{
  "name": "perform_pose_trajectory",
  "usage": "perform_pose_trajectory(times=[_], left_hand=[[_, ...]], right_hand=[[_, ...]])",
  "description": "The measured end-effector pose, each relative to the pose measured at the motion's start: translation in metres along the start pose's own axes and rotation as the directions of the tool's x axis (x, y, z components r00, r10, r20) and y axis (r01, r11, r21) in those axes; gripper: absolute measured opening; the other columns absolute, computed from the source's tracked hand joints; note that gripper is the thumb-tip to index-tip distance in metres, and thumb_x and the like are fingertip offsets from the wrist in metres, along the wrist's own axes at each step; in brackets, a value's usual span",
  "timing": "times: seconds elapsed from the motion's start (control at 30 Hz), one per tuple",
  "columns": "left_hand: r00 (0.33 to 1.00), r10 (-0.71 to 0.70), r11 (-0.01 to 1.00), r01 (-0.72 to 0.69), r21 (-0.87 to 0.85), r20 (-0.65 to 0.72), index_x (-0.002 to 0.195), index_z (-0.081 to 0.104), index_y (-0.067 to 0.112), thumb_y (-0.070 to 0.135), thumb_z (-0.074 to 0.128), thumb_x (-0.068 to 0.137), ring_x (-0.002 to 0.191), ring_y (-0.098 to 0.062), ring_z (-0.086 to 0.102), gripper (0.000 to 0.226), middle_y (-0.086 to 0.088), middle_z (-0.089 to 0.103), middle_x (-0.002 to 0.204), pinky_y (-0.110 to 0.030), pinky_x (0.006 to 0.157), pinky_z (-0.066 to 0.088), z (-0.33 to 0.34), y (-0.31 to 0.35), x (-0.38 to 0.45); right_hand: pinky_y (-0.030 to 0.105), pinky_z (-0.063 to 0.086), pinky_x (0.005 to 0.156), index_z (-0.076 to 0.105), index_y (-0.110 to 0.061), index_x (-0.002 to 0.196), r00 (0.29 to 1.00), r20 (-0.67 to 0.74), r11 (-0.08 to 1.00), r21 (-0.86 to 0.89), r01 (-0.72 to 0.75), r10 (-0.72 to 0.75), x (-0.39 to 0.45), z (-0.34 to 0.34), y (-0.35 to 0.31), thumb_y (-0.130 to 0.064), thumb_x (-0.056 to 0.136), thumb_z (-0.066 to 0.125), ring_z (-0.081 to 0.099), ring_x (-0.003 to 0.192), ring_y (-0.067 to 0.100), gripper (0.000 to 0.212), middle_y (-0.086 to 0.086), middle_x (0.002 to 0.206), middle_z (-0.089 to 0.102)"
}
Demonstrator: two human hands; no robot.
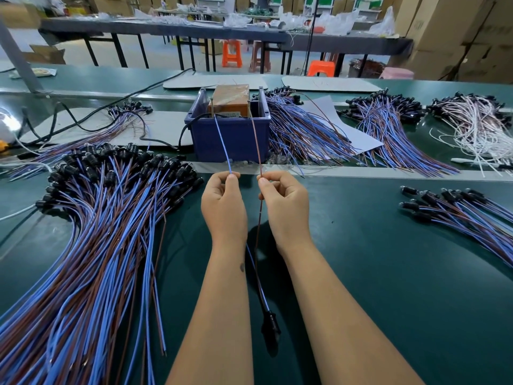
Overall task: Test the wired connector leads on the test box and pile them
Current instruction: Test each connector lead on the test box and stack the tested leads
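My left hand (224, 207) pinches the blue wire (222, 143) of one connector lead, and my right hand (286, 207) pinches its brown wire (256, 137). Both wire tips reach up to the metal pins at the front of the orange test box (230, 102), which sits in a blue plastic bin (230, 137). The lead's black connector (270, 325) hangs low between my forearms, just above the green mat. A big pile of blue-and-brown leads (105, 226) lies to my left. A smaller pile of leads (458, 209) lies to my right.
More lead bundles (302, 129) lie right of the bin, with others (388, 118) and a white-wired bundle (472, 120) further right. A black power cable (91, 118) runs across the left side. Grey pads, a sheet of paper (341, 126) and stools lie beyond.
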State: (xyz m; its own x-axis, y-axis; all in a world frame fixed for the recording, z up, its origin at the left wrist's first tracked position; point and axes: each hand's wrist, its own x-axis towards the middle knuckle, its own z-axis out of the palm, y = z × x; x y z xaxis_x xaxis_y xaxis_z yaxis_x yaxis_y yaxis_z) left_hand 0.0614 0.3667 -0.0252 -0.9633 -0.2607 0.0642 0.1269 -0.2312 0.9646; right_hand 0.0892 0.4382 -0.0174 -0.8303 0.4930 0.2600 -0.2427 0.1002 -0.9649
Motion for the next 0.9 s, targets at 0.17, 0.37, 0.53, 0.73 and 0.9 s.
perform_pose_trajectory(times=[0.17, 0.37, 0.53, 0.73, 0.9], left_hand=[[1.000, -0.001, 1.000, 0.001, -0.018, 0.007, 0.079, 0.064, 0.022, 0.012, 0.051, 0.096, 0.055, -0.011, 0.034, 0.023, 0.009, 0.042, 0.059, -0.027, 0.055, 0.032, -0.0006, -0.0011, 0.0005], [1.000, 0.007, 1.000, -0.007, 0.001, 0.009, 0.083, 0.066, 0.022, 0.016, 0.051, 0.097, 0.054, -0.011, 0.034, 0.021, 0.011, 0.042, 0.057, -0.028, 0.053, 0.032, -0.0021, -0.0030, 0.0013], [1.000, 0.010, 1.000, -0.011, 0.014, 0.007, 0.087, 0.066, 0.022, 0.018, 0.051, 0.098, 0.053, -0.011, 0.033, 0.020, 0.010, 0.043, 0.059, -0.028, 0.052, 0.032, -0.0029, -0.0035, 0.0013], [1.000, 0.003, 1.000, -0.003, -0.003, -0.009, 0.087, 0.065, 0.022, 0.018, 0.050, 0.099, 0.053, -0.011, 0.033, 0.019, 0.008, 0.042, 0.060, -0.027, 0.051, 0.031, -0.0036, -0.0040, 0.0031], [1.000, 0.007, 1.000, -0.007, 0.003, -0.003, 0.089, 0.066, 0.022, 0.020, 0.051, 0.099, 0.053, -0.010, 0.033, 0.019, 0.008, 0.043, 0.061, -0.027, 0.051, 0.032, -0.0038, -0.0048, 0.0040]], right_hand=[[0.026, 0.045, 0.063, 0.065, -0.019, 0.081, 1.000, 0.018, 0.999, -0.033, -0.015, 0.016, 0.0004, 0.0001, 0.0017, -0.009, 0.092, 0.060, 0.052, 0.066, 0.016, 0.016, 0.001, 0.067, 0.057], [0.024, 0.044, 0.062, 0.064, -0.026, 0.081, 0.999, 0.015, 0.998, -0.048, -0.038, 0.039, 0.0016, -0.0002, 0.0041, -0.011, 0.092, 0.061, 0.052, 0.065, 0.015, 0.019, 0.003, 0.069, 0.058], [0.023, 0.046, 0.061, 0.065, -0.027, 0.082, 0.999, 0.031, 0.997, -0.062, -0.035, 0.037, 0.0020, -0.0001, 0.0049, -0.013, 0.093, 0.061, 0.053, 0.064, 0.012, 0.019, 0.001, 0.068, 0.058], [0.026, 0.045, 0.064, 0.065, -0.025, 0.085, 0.999, 0.037, 0.997, -0.075, -0.031, 0.034, 0.0029, -0.0003, 0.0057, -0.014, 0.094, 0.060, 0.052, 0.066, 0.015, 0.015, 0.004, 0.067, 0.056], [0.025, 0.044, 0.063, 0.065, -0.027, 0.085, 0.999, 0.034, 0.997, -0.069, -0.035, 0.037, 0.0035, 0.0002, 0.0062, -0.014, 0.094, 0.060, 0.051, 0.066, 0.014, 0.016, 0.006, 0.067, 0.055]])
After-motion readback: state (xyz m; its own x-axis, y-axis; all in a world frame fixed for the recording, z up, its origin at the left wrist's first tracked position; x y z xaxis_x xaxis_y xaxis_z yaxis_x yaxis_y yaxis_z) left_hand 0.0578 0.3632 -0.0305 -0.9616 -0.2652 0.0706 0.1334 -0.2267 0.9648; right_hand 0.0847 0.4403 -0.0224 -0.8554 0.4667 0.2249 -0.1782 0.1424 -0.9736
